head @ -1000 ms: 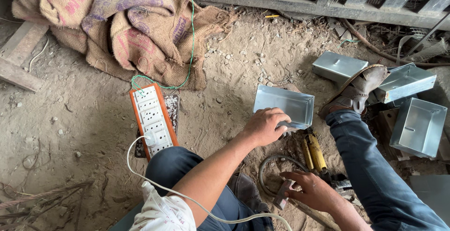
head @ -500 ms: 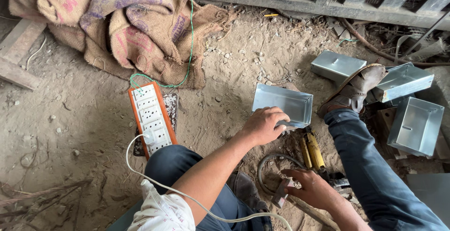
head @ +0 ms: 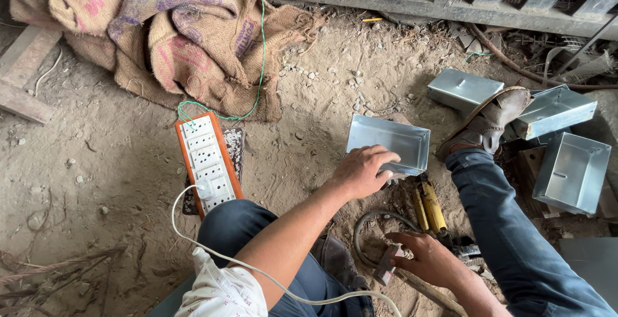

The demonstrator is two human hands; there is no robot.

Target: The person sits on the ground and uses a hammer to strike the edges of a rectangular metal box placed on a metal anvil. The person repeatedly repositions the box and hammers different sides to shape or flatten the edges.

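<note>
Fingers of the left hand curl over the near wall of an open rectangular box of shiny sheet metal, the grip closed on that edge while the box sits on the dusty dirt floor with its open side up. The right hand is lower, its grip closed around the top of a small grey-headed hammer with a wooden handle; the handle runs down and to the right under the wrist. Between the two hands, just beside the metal box, lies a pair of yellow-handled pliers, and a loop of grey cable curves beside them. The person sits on the floor in dark blue trousers, the right leg stretched out to a worn brown leather shoe. Around that shoe lie three more shiny metal boxes: one upside down just above it, one tilted to its right, and one open-side-up further right. To the left of the left knee, well apart from the boxes, lies an orange-framed white extension board with sockets; a white cord is plugged into it and a thin green wire runs from it up over a heap of brown jute sacks.
</note>
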